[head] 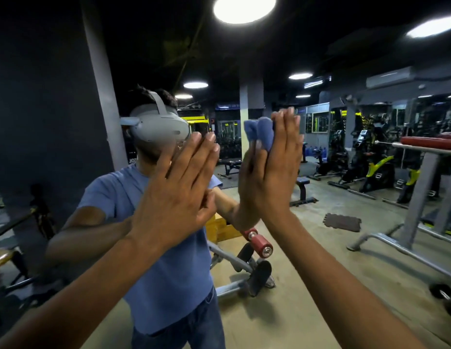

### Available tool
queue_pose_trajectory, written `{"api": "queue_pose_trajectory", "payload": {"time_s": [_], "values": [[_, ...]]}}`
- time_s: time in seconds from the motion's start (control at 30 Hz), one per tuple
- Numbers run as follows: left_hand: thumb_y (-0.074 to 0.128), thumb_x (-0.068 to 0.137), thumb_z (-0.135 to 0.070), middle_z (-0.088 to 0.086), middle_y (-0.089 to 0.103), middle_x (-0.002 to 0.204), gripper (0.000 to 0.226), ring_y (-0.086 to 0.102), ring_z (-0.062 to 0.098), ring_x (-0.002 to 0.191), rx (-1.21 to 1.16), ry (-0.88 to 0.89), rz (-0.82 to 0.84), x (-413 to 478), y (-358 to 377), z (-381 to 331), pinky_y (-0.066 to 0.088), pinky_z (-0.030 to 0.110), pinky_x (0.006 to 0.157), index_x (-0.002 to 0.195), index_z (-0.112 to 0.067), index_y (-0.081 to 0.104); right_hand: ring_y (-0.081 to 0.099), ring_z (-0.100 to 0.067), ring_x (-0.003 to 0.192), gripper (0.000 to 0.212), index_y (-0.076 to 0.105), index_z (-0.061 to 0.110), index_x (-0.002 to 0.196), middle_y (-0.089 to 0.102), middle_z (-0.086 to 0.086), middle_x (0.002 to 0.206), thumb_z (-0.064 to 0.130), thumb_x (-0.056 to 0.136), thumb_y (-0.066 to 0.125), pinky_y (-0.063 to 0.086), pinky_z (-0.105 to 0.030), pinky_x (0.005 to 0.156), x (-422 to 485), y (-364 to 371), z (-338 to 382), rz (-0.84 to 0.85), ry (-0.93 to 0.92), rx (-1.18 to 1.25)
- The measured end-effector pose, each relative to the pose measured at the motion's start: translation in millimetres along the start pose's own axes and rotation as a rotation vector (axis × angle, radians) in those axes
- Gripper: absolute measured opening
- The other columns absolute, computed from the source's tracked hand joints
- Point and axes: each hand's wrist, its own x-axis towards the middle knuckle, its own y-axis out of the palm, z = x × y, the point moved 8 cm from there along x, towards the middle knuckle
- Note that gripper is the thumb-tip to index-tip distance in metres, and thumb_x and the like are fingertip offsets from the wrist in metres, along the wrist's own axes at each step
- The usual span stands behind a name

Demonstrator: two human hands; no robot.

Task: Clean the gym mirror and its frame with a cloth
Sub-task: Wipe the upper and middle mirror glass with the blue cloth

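Observation:
The gym mirror (320,260) fills most of the view and reflects me, a person in a blue shirt with a grey headset. A grey upright strip (101,79), apparently the frame, runs along the mirror's left side. My left hand (179,187) lies flat on the glass with straight fingers and holds nothing. My right hand (277,172) is also flat with straight fingers and presses a bunched blue cloth (259,133) against the glass. The cloth shows past my fingers at head height; most of it is hidden behind my palm.
A dark wall (38,109) lies left of the grey strip. The glass reflects a bench with red rollers (257,250), a grey rack (420,177) on the right, exercise bikes (375,167) at the back and bright ceiling lamps.

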Motion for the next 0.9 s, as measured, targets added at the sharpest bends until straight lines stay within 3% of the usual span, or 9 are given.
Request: {"api": "queue_pose_trajectory", "payload": {"time_s": [0.07, 0.23, 0.4, 0.47, 0.63, 0.8, 0.9], "values": [[0.022, 0.110, -0.037, 0.019, 0.011, 0.177, 0.068, 0.012, 0.036, 0.164, -0.022, 0.002, -0.016, -1, -1, -1, 0.018, 0.064, 0.129, 0.169, -0.002, 0.014, 0.006, -0.026, 0.163, 0.061, 0.022, 0.003, 0.164, 0.015, -0.013, 0.174, 0.031, 0.112, 0.033, 0.007, -0.051, 0.132, 9, 8, 18, 0.038, -0.077, 0.007], [0.037, 0.106, -0.033, 0.019, 0.015, 0.176, 0.071, 0.014, 0.036, 0.163, -0.020, -0.021, -0.016, -3, -2, -1, 0.022, 0.065, 0.127, 0.167, -0.001, 0.020, 0.010, -0.029, 0.162, 0.067, 0.024, 0.002, 0.163, 0.016, -0.015, 0.174, 0.024, 0.107, 0.053, 0.011, -0.055, 0.131, -38, 7, 16, 0.269, -0.428, -0.067], [0.041, 0.101, -0.027, 0.021, 0.023, 0.173, 0.071, 0.020, 0.038, 0.162, -0.040, -0.084, -0.048, 6, -4, -13, 0.026, 0.065, 0.126, 0.165, 0.001, 0.028, 0.005, -0.023, 0.163, 0.061, 0.019, 0.007, 0.166, 0.014, -0.010, 0.175, 0.034, 0.113, 0.033, 0.007, -0.047, 0.132, 47, -7, -5, 0.052, -0.117, -0.044], [0.041, 0.102, -0.026, 0.020, 0.022, 0.174, 0.069, 0.020, 0.038, 0.162, -0.026, -0.101, -0.056, 9, -3, -18, 0.025, 0.066, 0.126, 0.165, 0.000, 0.029, 0.004, -0.025, 0.163, 0.061, 0.018, 0.005, 0.166, 0.012, -0.013, 0.175, 0.031, 0.113, 0.035, 0.007, -0.049, 0.132, 57, 0, 15, 0.053, -0.148, -0.029], [0.046, 0.103, -0.024, 0.019, 0.020, 0.175, 0.071, 0.018, 0.038, 0.162, 0.000, -0.065, -0.052, -6, 2, -30, 0.024, 0.066, 0.127, 0.166, 0.000, 0.025, 0.011, -0.031, 0.162, 0.067, 0.024, 0.000, 0.163, 0.016, -0.017, 0.173, 0.021, 0.107, 0.054, 0.015, -0.057, 0.129, -8, 4, 7, 0.256, -0.470, -0.050], [0.041, 0.105, -0.025, 0.019, 0.016, 0.176, 0.070, 0.018, 0.038, 0.162, 0.044, 0.067, 0.002, -19, 13, -60, 0.028, 0.063, 0.126, 0.167, 0.001, 0.022, 0.007, -0.024, 0.163, 0.061, 0.021, 0.004, 0.165, 0.014, -0.011, 0.175, 0.031, 0.111, 0.032, 0.010, -0.052, 0.131, 18, -25, -55, 0.062, -0.089, -0.046], [0.042, 0.106, -0.024, 0.020, 0.021, 0.174, 0.067, 0.022, 0.039, 0.161, 0.024, 0.093, 0.006, -22, 16, -70, 0.031, 0.065, 0.124, 0.166, 0.000, 0.024, 0.010, -0.031, 0.162, 0.061, 0.025, -0.001, 0.163, 0.018, -0.017, 0.173, 0.020, 0.109, 0.046, 0.011, -0.055, 0.131, -19, -17, -45, 0.100, -0.128, 0.034]]}}
